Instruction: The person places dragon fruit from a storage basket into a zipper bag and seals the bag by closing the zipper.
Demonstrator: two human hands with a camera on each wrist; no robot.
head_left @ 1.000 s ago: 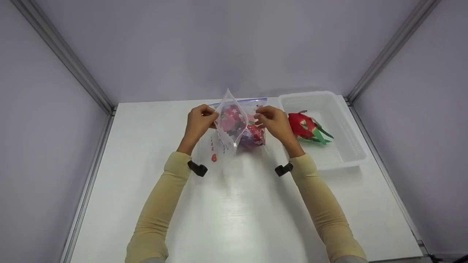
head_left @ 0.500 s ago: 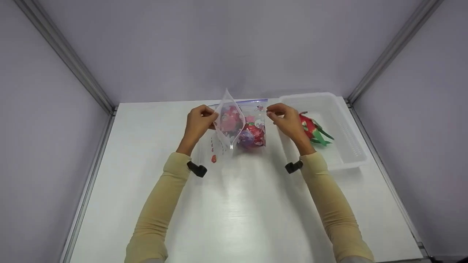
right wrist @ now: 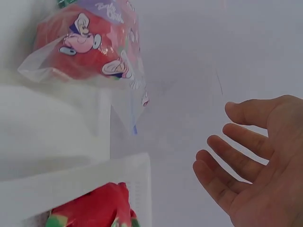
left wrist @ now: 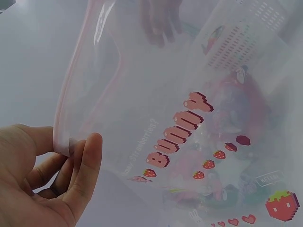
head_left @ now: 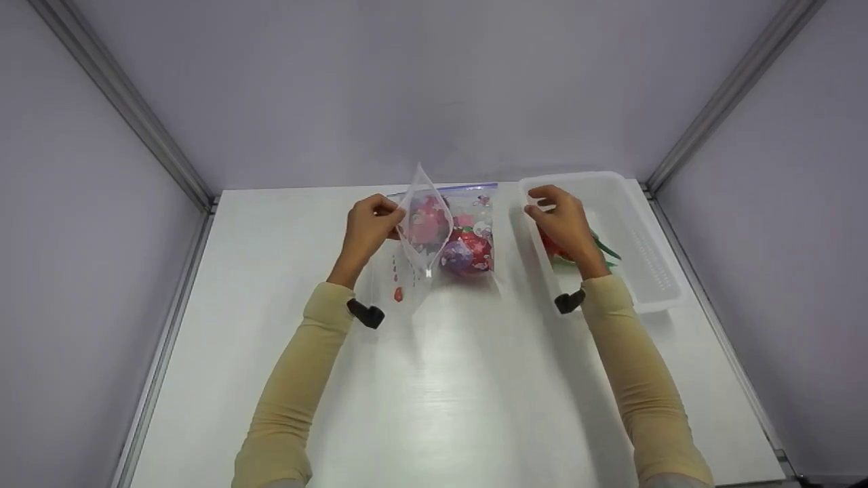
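While the left hand (head_left: 369, 227) pinches the near lip of the zip bag (head_left: 434, 234) between thumb and curled fingers (left wrist: 85, 163), the bag's mouth stands open and raised off the worktop (head_left: 434, 393), its lower part resting on the surface near the back centre. Left forearm in a cream sleeve (head_left: 298, 379) angles up from bottom left, wrist slightly bent, black strap at the wrist. Bag is clear plastic with strawberry print and pink lettering (left wrist: 177, 130); a red wrapped item (head_left: 468, 252) sits inside toward its right side. Right hand (head_left: 566, 224) is off the bag, holding nothing, fingers loosely spread and relaxed, palm open in the right wrist view (right wrist: 258, 161). It hovers over the left rim of the white plastic basket (head_left: 644, 264), just right of the bag. Right forearm runs up from bottom right, elbow low, wrist over the basket's near-left wall. Red dragon fruit with green tips (head_left: 597, 249) lies in the basket, mostly hidden under the right hand; also seen below the basket rim in the right wrist view (right wrist: 94, 208).
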